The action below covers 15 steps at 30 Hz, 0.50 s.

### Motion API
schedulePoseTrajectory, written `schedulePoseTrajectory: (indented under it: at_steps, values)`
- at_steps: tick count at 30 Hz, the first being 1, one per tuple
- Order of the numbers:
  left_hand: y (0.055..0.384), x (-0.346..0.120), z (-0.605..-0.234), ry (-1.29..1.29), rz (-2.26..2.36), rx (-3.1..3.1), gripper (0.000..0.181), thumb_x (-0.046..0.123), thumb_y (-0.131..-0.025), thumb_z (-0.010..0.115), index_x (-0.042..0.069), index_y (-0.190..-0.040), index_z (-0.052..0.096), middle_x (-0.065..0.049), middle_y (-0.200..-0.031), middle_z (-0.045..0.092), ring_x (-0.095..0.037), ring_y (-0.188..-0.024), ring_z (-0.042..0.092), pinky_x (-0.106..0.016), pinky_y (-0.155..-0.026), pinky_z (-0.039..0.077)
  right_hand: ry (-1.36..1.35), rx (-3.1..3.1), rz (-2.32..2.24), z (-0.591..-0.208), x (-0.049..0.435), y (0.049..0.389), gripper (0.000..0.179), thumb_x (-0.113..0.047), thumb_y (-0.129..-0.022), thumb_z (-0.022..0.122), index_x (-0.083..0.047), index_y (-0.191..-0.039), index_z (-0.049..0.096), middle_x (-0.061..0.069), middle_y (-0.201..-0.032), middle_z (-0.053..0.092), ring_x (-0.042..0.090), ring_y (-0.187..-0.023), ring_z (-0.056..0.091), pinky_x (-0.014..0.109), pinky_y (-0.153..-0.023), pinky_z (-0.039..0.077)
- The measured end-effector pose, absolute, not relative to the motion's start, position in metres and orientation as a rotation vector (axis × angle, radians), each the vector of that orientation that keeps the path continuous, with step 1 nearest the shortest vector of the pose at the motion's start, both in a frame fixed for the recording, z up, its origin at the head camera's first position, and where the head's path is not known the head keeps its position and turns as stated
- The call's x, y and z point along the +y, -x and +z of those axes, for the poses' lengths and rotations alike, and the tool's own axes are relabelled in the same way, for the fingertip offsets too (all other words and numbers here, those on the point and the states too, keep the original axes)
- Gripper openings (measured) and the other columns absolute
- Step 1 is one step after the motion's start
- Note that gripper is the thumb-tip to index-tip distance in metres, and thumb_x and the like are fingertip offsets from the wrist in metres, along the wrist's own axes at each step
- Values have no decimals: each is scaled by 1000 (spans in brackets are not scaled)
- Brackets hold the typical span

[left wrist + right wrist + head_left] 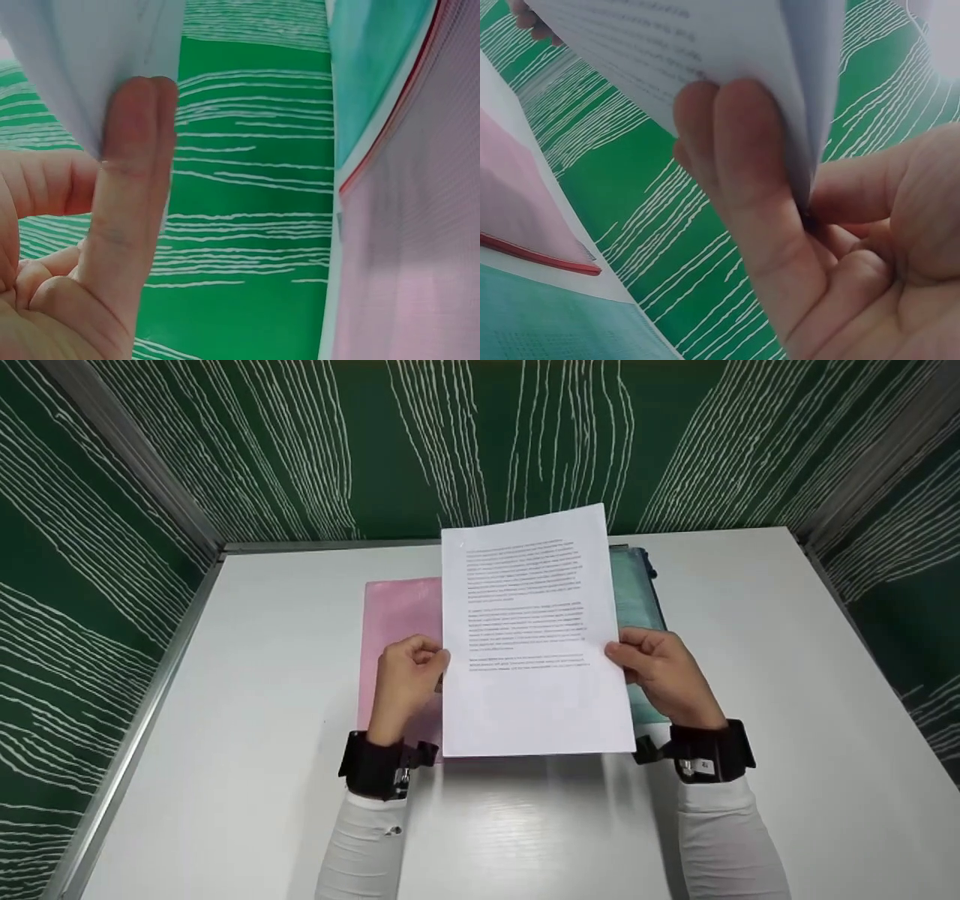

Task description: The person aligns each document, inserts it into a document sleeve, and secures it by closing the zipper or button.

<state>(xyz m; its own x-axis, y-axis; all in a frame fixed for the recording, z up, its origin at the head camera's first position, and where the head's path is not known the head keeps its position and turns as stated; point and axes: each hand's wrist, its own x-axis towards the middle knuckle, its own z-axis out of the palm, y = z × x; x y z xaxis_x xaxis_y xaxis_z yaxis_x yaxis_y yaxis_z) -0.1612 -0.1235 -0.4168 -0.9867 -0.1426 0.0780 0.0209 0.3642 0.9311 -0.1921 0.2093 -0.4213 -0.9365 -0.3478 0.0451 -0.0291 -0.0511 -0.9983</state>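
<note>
Left hand [405, 679] and right hand [669, 671] are pinching paper [532, 709] above the pink pouch [401, 611]; uneven pulling may be risking creases.

White paper [534, 634], dense text above blank lower part; held aloft, pinched at both side edges.

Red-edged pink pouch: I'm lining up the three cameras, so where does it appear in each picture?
Head: the red-edged pink pouch lies left of centre, partly hidden by the printed paper and left hand.
Left wrist: down the right side.
Right wrist: at the left edge, around mid-height.
Shared landmark: the teal pouch, visible in all three.
</note>
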Motion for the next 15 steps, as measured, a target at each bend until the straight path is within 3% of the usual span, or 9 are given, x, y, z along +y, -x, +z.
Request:
schedulePoseTrajectory:
  at_steps: [4,9,15]
  values:
    - [164,-122,-419,-120,-1799,-2414,14,1,-97,63,-7,-91,73,-13,-73,73,-15,-53,67,-29,-54,59,417,2001,-2101,-420,212,192,38,-8,-106,57,22,-131,56,9,-111,77,20,-89,76,30,-69,62]
    - [166,-120,-426,-83,-1897,-2453,18,1,-102,58,-8,-95,72,-15,-75,72,-17,-58,69,-34,-60,61,369,2032,-2111,-417,221,191,40,-8,-106,57,22,-133,54,7,-110,77,18,-87,76,28,-69,61]
    - [164,-104,-443,74,-1341,-2823,15,6,-98,62,-3,-89,71,-15,-82,71,-26,-71,68,-36,-67,56,290,2070,-2128,-413,241,191,41,-9,-106,59,23,-132,54,7,-107,78,18,-85,77,29,-68,61]
